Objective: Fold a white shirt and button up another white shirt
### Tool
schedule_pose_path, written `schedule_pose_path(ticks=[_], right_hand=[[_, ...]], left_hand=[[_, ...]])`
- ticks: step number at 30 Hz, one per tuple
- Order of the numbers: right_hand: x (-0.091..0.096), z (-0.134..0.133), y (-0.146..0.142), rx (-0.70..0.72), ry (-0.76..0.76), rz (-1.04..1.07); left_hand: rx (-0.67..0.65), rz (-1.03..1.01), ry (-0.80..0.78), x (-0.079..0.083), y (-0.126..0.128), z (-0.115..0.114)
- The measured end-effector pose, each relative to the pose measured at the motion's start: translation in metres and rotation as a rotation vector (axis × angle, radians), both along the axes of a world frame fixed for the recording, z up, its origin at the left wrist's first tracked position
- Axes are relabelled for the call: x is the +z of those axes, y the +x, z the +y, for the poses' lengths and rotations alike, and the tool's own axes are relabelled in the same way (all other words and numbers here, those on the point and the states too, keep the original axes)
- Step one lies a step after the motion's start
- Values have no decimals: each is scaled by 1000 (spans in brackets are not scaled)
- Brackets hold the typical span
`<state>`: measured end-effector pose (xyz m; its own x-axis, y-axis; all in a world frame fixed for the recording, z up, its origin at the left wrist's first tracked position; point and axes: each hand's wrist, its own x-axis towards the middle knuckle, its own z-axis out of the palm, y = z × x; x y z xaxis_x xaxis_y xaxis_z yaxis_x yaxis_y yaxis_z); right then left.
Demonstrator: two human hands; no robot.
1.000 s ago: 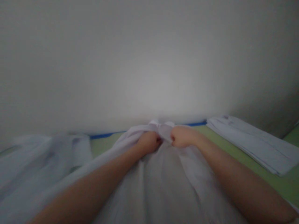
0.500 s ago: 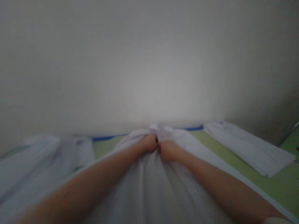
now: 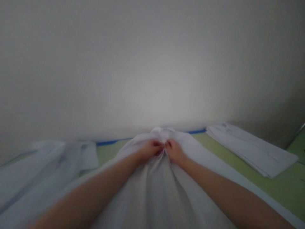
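Note:
A long white garment point(image 3: 157, 197) lies spread out in front of me, its far end bunched into what looks like a collar point(image 3: 158, 130) near the wall. Both of my hands meet just below that collar. My left hand point(image 3: 152, 150) pinches the cloth at the middle with bent fingers. Close beside it, my right hand point(image 3: 175, 151) grips the same spot from the other side. Folds run from the pinched point toward me. Whether a button or other small part is between the fingertips is too blurred to tell.
The surface is light green point(image 3: 200, 143) with a blue edge strip point(image 3: 107, 143) along a pale wall point(image 3: 152, 63). To the right lies a flat folded white garment point(image 3: 252, 149). Loose white cloth point(image 3: 47, 178) is heaped at the left.
My hands have turned so that more of the fingers shows, and the fingertips meet at the cloth's middle. The collar folds lie a little flatter, and the view has shifted slightly.

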<state>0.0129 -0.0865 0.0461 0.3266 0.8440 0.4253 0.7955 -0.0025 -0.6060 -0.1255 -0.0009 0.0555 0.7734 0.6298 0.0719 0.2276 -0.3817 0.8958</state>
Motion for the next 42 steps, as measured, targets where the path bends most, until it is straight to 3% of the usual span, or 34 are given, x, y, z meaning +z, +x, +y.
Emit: schedule_pose_path(ticks=[8, 15, 25, 35, 42], right_hand=[[8, -15, 0, 102, 133, 170], [12, -25, -9, 153, 110, -5], [12, -24, -6, 112, 62, -41], [20, -31, -5, 193, 50, -115], [20, -35, -6, 318, 195, -74]], left_hand=[[46, -60, 4, -10, 0, 0], [59, -76, 89, -13, 2, -5], [-20, -102, -7, -13, 0, -3], [-36, -134, -54, -19, 1, 0], [-39, -179, -218, -14, 1, -2]])
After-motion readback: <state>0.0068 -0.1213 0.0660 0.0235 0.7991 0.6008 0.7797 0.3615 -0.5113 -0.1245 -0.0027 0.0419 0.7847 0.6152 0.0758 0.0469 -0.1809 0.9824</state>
